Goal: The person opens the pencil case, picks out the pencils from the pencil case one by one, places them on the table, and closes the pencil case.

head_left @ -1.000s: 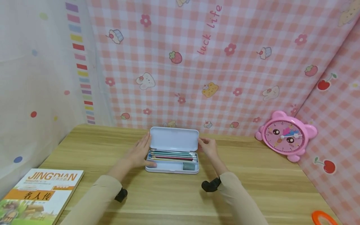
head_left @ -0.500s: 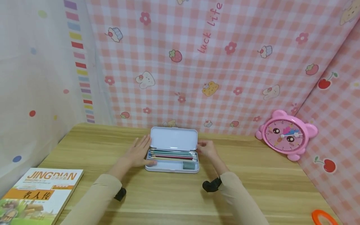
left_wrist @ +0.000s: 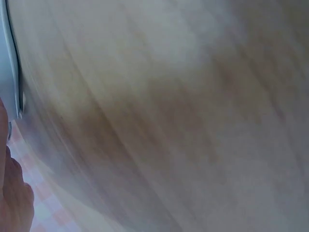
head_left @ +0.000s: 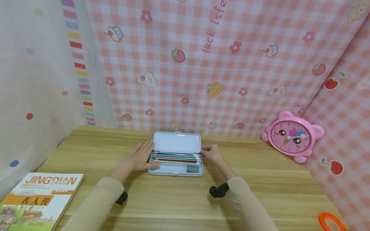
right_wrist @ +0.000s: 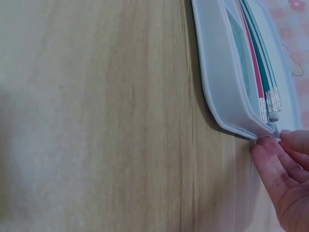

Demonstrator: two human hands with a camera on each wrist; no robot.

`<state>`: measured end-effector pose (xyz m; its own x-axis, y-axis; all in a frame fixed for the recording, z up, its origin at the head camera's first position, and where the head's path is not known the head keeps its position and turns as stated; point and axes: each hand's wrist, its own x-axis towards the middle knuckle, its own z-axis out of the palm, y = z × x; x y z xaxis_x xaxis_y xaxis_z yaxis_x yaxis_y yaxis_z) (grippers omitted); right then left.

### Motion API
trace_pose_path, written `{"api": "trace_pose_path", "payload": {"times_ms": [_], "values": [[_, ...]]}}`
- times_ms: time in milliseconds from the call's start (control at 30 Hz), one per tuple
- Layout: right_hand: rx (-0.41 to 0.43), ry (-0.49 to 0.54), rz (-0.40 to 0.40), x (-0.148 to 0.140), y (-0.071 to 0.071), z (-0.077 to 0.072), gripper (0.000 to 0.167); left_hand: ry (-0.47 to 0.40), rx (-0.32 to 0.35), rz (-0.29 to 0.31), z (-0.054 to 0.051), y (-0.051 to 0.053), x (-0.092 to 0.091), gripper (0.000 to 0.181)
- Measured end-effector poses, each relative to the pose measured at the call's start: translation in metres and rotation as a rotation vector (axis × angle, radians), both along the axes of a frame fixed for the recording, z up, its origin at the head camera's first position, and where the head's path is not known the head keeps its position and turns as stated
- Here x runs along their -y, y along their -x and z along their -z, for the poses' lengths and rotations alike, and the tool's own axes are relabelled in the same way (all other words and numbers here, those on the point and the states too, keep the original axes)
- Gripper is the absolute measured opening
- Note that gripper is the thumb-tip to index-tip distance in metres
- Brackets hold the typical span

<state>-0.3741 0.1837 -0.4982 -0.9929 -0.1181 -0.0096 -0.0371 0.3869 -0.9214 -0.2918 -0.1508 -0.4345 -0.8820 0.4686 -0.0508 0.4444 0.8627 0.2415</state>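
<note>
A white pencil case [head_left: 170,170] lies with its lid [head_left: 177,141] raised and leaning back. Several pencils [head_left: 176,158] fill the rear section, and a grey-green block [head_left: 192,168] sits in the front right compartment. My left hand [head_left: 139,158] rests against the left end, fingers straight beside the lid and thumb over the front section. At the rear right corner, my right hand [head_left: 213,154] grips the case near the hinge, thumb and fingers bent around the corner. The right wrist view shows those fingers [right_wrist: 273,166] at the corner. Only part of the left hand [left_wrist: 17,193] appears in its wrist view.
A paperback book [head_left: 43,199] lies at the left of the wooden table [head_left: 173,202]. Against the right-hand cloth wall leans a pink clock [head_left: 293,136]. An orange ring-shaped item [head_left: 325,221] is partly visible at the lower right. Checked cloth [head_left: 173,96] hangs behind.
The lid has tipped slightly further back. My right hand has slid down from the lid's side edge to the hinge corner. The left hand stays at the left end.
</note>
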Motion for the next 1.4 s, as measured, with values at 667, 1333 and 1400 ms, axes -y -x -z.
{"api": "trace_pose_path", "payload": {"times_ms": [667,1333,1400], "values": [[-0.221,-0.413,-0.196,0.026,-0.069,-0.081,0.019,-0.168,0.146,-0.009,-0.003,0.002,0.006,0.103],[-0.433,-0.695,-0.417,0.033,-0.065,-0.081,0.015,-0.243,0.140,0.000,-0.001,0.003,-0.001,0.104],[-0.435,-0.713,-0.427,0.033,-0.064,-0.081,0.015,-0.243,0.129,0.009,0.000,0.003,-0.001,0.104]]}}
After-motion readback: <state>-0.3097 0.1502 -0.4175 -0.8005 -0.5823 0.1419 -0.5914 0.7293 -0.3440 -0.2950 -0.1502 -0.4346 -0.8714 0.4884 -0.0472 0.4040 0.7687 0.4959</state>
